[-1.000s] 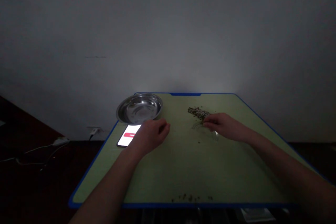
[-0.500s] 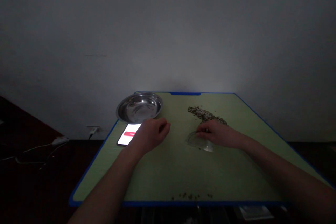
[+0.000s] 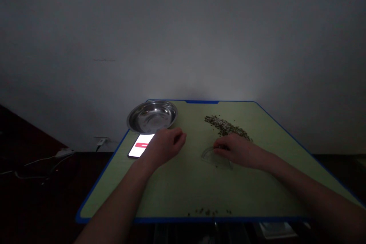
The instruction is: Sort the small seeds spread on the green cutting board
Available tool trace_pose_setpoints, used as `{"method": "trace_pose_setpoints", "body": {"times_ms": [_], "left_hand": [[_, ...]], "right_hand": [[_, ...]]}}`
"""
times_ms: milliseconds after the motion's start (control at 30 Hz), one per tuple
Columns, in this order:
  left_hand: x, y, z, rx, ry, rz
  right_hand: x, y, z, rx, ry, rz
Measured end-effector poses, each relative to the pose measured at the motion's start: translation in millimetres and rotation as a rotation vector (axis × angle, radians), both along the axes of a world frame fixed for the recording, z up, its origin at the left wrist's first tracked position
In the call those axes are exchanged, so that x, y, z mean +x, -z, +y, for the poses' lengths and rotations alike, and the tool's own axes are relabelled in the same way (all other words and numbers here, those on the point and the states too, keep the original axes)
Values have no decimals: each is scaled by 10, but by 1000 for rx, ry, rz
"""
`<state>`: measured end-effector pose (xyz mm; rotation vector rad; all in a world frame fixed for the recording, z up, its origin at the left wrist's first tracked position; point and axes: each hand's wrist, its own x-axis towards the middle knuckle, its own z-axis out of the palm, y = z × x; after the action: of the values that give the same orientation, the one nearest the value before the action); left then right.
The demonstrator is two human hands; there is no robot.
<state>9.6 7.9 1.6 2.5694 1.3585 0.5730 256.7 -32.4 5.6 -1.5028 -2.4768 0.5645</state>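
Note:
My right hand (image 3: 238,150) pinches the top of a clear half-round protractor (image 3: 214,158) between thumb and fingers, low over the tabletop. A long scatter of small dark and pale grains, perhaps beans or seeds (image 3: 227,127), lies just beyond that hand, which hides its near end. My left hand (image 3: 167,143) is closed, with fingers curled in and nothing visible in them. It covers the right side of a lit phone (image 3: 138,146) with a red bar on its white screen. Right behind that hand stands a wide steel bowl (image 3: 153,118).
A pale green tabletop (image 3: 177,190) with a blue rim stands against a grey wall (image 3: 183,45). Several loose grains (image 3: 208,212) lie by its near edge. At lower left, a white plug (image 3: 100,142) and cables (image 3: 51,158) run beside the table. The room is dim.
My right hand has come slightly nearer to me with the protractor, which looked more tilted before and now lies flatter. More of the grains' near end shows. My left hand has barely moved.

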Motion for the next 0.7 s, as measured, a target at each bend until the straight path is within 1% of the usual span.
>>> {"method": "trace_pose_setpoints", "body": {"times_ms": [100, 200, 333, 500, 700], "left_hand": [[-2, 0, -7, 7, 10, -4], [1, -3, -11, 11, 11, -9], [5, 2, -13, 22, 5, -9], [4, 14, -15, 11, 5, -8], [10, 5, -19, -4, 9, -13]], "right_hand": [[-17, 30, -69, -6, 19, 7], [-53, 55, -166, -62, -4, 45], [-120, 92, -344, -134, -21, 95], [-188, 157, -561, -187, -19, 123], [-284, 162, -633, -232, -47, 168]]}}
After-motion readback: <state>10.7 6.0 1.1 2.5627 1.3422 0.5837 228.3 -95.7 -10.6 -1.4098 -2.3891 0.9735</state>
